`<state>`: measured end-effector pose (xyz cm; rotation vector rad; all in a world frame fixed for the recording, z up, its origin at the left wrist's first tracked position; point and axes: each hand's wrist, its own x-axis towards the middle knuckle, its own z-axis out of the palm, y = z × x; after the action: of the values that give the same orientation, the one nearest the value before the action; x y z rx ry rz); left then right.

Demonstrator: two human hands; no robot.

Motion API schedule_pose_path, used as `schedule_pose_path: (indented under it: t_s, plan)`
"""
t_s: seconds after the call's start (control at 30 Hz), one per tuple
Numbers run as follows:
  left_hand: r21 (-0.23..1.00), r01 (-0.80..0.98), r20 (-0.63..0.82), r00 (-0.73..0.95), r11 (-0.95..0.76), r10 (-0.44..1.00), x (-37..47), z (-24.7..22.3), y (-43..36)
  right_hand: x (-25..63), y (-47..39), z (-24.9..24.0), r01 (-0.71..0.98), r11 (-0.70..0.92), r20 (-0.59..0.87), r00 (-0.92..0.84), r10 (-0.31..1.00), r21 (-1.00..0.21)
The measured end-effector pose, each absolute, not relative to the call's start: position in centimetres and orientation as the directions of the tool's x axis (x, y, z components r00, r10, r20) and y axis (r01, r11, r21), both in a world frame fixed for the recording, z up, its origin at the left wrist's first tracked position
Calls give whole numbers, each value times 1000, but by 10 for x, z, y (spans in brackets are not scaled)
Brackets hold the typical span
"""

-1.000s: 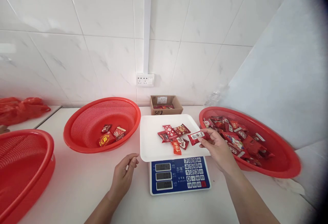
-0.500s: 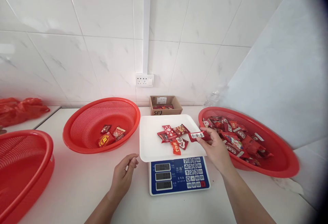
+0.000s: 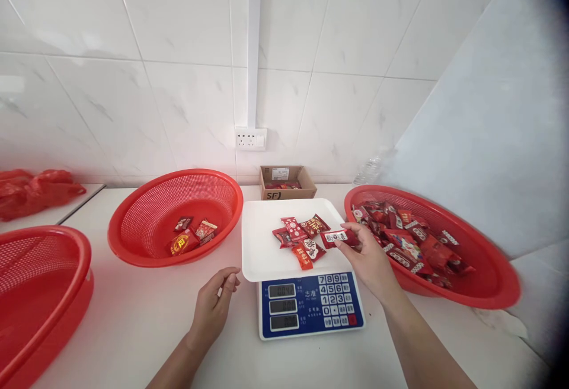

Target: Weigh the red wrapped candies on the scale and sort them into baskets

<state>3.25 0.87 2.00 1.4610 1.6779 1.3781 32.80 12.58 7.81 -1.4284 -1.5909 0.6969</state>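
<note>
My right hand (image 3: pixel 367 255) pinches a dark red snack packet (image 3: pixel 334 238) with a white label between thumb and fingers. It holds the packet over the right side of the white weighing tray (image 3: pixel 260 246). Several small red, brown and orange wrapped packets (image 3: pixel 302 241) lie in a loose cluster on the tray. Below the tray is the blue panel of the digital scale (image 3: pixel 311 305), whose top display seems to read 0.042. My left hand (image 3: pixel 216 303) rests by the tray's front left corner, loosely curled, with nothing in it.
On the right, a red basket (image 3: pixel 493 276) holds many packets. Another red basket (image 3: pixel 128 223) at left holds several, and a third (image 3: pixel 82 252) is cut off by the frame. Behind the tray stands a cardboard box (image 3: pixel 306 190) of packets. Red plastic bags (image 3: pixel 40 190) lie far left.
My right hand has moved slightly left with its packet, closer to the cluster. A packet with white lettering on the tray has shifted a little. My left hand stays put.
</note>
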Motion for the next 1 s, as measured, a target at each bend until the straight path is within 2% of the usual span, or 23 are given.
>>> schedule_pose_path:
  t_s: [0.2,0.6,1.0]
  plan:
    - [910,401,235,-285,-107,929,32,20,8,329,126,79,482,198,255,56,965,-854]
    - [907,403,247,-287,-117,925,32,20,9,334,126,80,459,214,219,-43,975,-862]
    - [912,395,239,-291,-111,926,32,17,9,322,122,91,548,237,205,-119,971,-802]
